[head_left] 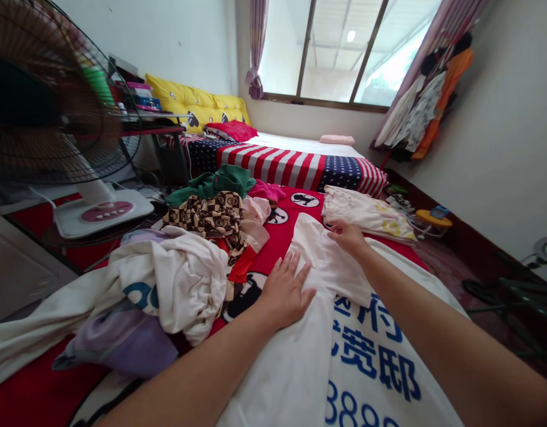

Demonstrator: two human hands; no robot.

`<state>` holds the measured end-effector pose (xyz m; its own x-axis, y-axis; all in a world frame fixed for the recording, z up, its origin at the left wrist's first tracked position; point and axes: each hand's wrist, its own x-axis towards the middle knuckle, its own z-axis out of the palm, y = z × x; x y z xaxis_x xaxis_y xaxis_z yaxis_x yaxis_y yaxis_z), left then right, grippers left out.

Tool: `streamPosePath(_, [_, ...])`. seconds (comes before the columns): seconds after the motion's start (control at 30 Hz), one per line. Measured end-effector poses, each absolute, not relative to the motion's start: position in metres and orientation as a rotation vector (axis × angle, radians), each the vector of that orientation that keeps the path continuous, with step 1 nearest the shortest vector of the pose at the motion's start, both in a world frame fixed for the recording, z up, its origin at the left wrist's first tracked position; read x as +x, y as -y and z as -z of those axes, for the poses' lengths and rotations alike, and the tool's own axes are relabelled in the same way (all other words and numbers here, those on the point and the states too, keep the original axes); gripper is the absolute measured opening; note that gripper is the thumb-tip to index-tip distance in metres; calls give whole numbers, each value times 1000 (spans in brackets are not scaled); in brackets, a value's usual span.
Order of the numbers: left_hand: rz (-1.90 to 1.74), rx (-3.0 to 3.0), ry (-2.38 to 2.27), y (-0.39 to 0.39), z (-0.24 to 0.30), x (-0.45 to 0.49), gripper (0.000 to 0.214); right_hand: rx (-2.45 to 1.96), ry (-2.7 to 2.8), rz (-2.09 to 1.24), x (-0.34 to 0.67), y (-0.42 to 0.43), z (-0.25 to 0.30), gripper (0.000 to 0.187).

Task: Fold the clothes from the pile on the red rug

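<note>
A white T-shirt with large blue characters and digits lies on the red bedspread, one side folded over so that a sleeve rests across the print. My left hand lies flat on the plain white part, fingers spread. At the shirt's far edge, my right hand has its thumb and fingers pinched together on the fabric near the sleeve. Just beyond it sits a folded cream garment with yellow patterns.
To the left is a heap of clothes: a white garment, a purple one, a brown checked one and a green one. A fan stands at far left. Behind is a flag-patterned bed; a stool stands right.
</note>
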<state>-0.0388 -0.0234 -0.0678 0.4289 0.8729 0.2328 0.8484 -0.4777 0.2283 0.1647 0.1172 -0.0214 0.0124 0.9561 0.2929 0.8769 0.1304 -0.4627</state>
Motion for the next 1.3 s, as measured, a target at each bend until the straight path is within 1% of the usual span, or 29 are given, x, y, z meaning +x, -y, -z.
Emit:
streamPosePath(0.07, [-500,2586,-1564,24,68,-39,61,-1754,1917,-234,158,-127,29,36])
streamPosePath(0.13, [-507,2580,-1563,24,68,-38,61,-1757,1947,-254,156,-129,35,25])
streamPosePath(0.17, [-512,2576,-1563,25,68,-38,61,-1761,1949,-248,157,-128,37,22])
streamPosePath(0.23, [-528,2568,-1564,25,69,-38,61,-1780,1917,-197,160,-124,39,27])
streamPosePath(0.33, [-534,2562,-1562,25,69,-37,61,-1856,1805,-78,165,-115,41,34])
streamPosePath(0.4, [-524,2556,-1562,25,69,-37,60,-1972,1796,31,166,-110,42,31])
streamPosePath(0.5, [-510,2546,-1560,25,66,-37,61,-2138,1893,287,161,-110,37,24])
streamPosePath(0.53, [-504,2543,-1557,25,66,-37,61,-2149,1914,359,158,-113,33,23])
streamPosePath(0.6, [-491,2535,-1554,25,65,-37,61,-2086,1908,391,150,-122,21,24])
streamPosePath(0.67, [-485,2528,-1556,25,65,-36,61,-1986,1882,284,138,-135,10,26])
streamPosePath(0.73, [-491,2527,-1556,25,65,-37,61,-1925,1868,66,124,-149,2,29])
streamPosePath(0.8, [-497,2529,-1548,25,65,-37,61,-1924,1873,-171,111,-162,0,37])
streamPosePath(0.83, [-499,2529,-1545,25,65,-37,61,-1933,1878,-266,106,-168,2,36])
streamPosePath(0.87, [-501,2527,-1543,26,65,-37,61,-1941,1881,-334,102,-173,4,30])
streamPosePath(0.93, [-508,2523,-1546,26,65,-37,61,-1936,1865,-378,99,-182,11,13])
streamPosePath(1.03, [-519,2518,-1556,26,65,-37,62,-1880,1809,-372,99,-190,26,24])
streamPosePath(1.1, [-514,2514,-1562,26,65,-36,63,-1839,1783,-376,100,-192,34,27])
streamPosePath(1.17, [-504,2510,-1563,26,65,-36,63,-1805,1773,-420,99,-191,38,24])
streamPosePath(1.27, [-496,2508,-1567,25,65,-37,63,-1728,1780,-545,98,-183,30,10])
streamPosePath(1.3, [-497,2510,-1569,25,65,-37,62,-1696,1784,-577,100,-177,25,13])
